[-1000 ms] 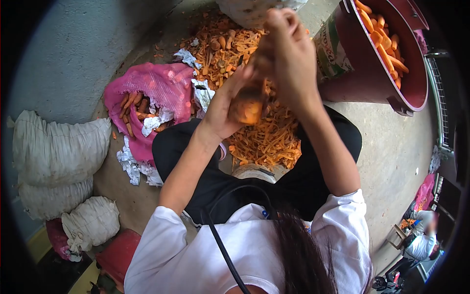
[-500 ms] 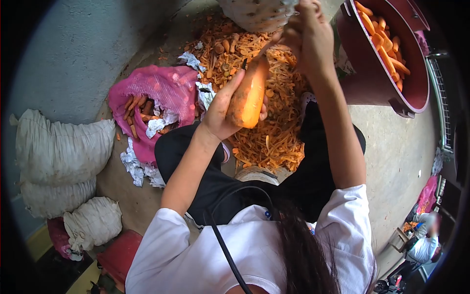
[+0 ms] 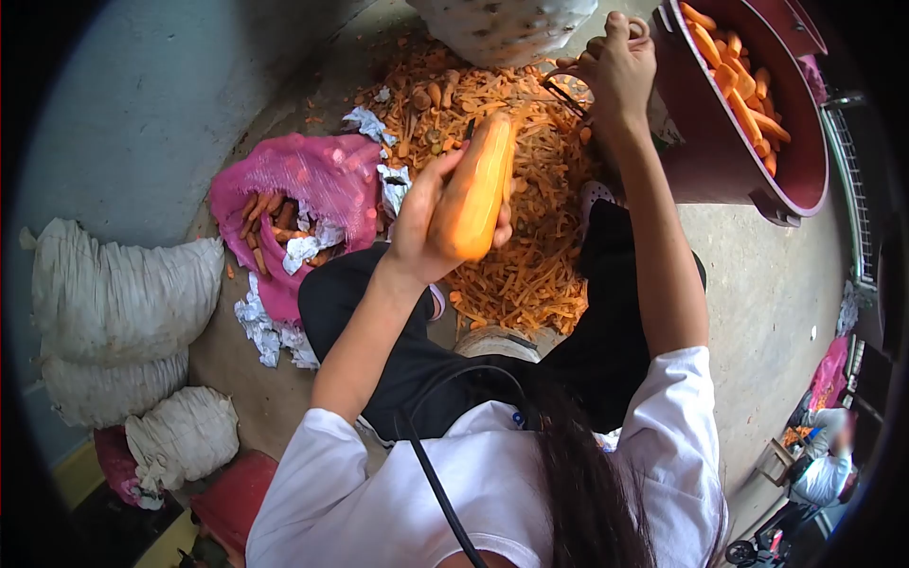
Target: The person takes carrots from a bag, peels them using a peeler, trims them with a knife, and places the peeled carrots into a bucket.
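My left hand (image 3: 423, 220) is wrapped round a big carrot (image 3: 479, 194), its narrow end pointing up and away from me. Most of the carrot's visible side is bright, freshly peeled orange. Up and to the right, my right hand (image 3: 621, 78) grips a peeler (image 3: 566, 93), its dark blade frame apart from the carrot. Below both hands a heap of orange peelings (image 3: 525, 275) covers the floor between my feet, with carrot pieces (image 3: 436, 93) at its far side.
At right stands a maroon tub (image 3: 696, 142) holding peeled carrots (image 3: 743, 90). A pink mesh sack (image 3: 331, 170) at left lies open on unpeeled carrots (image 3: 260, 220) and crumpled paper (image 3: 301, 250). White sacks (image 3: 123, 284) lean by the wall; another sack (image 3: 507, 28) stands ahead. A person (image 3: 822, 473) sits far right.
My right hand has moved slightly right and the peeler has come away from the carrot. The carrot has turned in my left hand, showing more peeled surface.
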Demonstrator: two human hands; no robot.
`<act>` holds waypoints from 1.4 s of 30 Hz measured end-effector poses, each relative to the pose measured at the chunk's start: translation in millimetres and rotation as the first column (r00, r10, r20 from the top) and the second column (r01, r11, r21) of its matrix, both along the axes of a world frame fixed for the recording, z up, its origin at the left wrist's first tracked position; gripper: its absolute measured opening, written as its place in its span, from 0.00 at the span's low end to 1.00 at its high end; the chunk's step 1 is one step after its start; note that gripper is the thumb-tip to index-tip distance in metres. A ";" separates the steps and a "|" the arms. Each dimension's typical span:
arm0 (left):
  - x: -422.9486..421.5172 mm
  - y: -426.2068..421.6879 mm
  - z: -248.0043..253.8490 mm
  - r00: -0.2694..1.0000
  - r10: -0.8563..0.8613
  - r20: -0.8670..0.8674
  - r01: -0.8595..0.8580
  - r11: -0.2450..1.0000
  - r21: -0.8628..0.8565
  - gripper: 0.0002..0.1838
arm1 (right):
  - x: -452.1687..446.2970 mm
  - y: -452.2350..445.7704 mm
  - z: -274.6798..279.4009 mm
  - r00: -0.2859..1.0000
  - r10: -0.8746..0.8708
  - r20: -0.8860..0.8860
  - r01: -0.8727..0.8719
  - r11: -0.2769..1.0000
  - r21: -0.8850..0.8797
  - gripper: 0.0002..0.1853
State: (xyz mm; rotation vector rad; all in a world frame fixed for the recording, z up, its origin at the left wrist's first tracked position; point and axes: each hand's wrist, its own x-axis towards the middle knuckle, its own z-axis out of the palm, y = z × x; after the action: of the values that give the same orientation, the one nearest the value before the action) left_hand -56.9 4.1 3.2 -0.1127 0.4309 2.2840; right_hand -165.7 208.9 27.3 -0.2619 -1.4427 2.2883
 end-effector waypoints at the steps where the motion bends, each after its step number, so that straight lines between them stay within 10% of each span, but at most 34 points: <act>1: 0.0 -0.3 -3.3 0.998 0.057 -0.009 -0.057 0.997 -0.056 0.26 | 6.6 -3.4 5.8 0.997 0.068 -0.019 -0.069 0.997 -0.038 0.09; 6: -6.1 3.2 -12.2 0.952 0.140 0.271 -0.130 0.990 -0.056 0.22 | 52.3 -34.3 29.5 0.948 0.305 -0.088 -0.311 0.948 -0.063 0.09; 13: -6.2 3.9 -14.1 0.988 0.153 0.007 -0.151 0.983 -0.101 0.17 | 84.7 -65.2 35.8 0.884 0.467 -0.032 -0.466 0.872 -0.152 0.10; 28: 11.8 11.5 -1.6 0.996 0.063 -0.061 -0.079 0.947 -0.313 0.23 | 45.3 -39.4 21.7 0.897 0.435 0.081 -0.412 0.888 -0.206 0.09; 35: 12.3 0.4 9.5 0.991 -0.061 -0.119 0.033 0.973 -0.226 0.26 | -5.1 -2.1 2.0 0.997 -0.040 0.063 0.037 0.998 0.045 0.10; 42: 2.9 0.6 3.1 0.987 0.021 -0.159 -0.067 0.954 -0.294 0.24 | 53.5 -30.7 47.6 0.944 0.322 0.072 -0.296 0.923 -0.245 0.11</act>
State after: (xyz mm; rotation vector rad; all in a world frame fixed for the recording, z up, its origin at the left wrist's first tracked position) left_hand -54.0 4.7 6.2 -0.0977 0.8622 2.2651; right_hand -112.3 178.2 74.9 -0.2473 -1.3480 2.7456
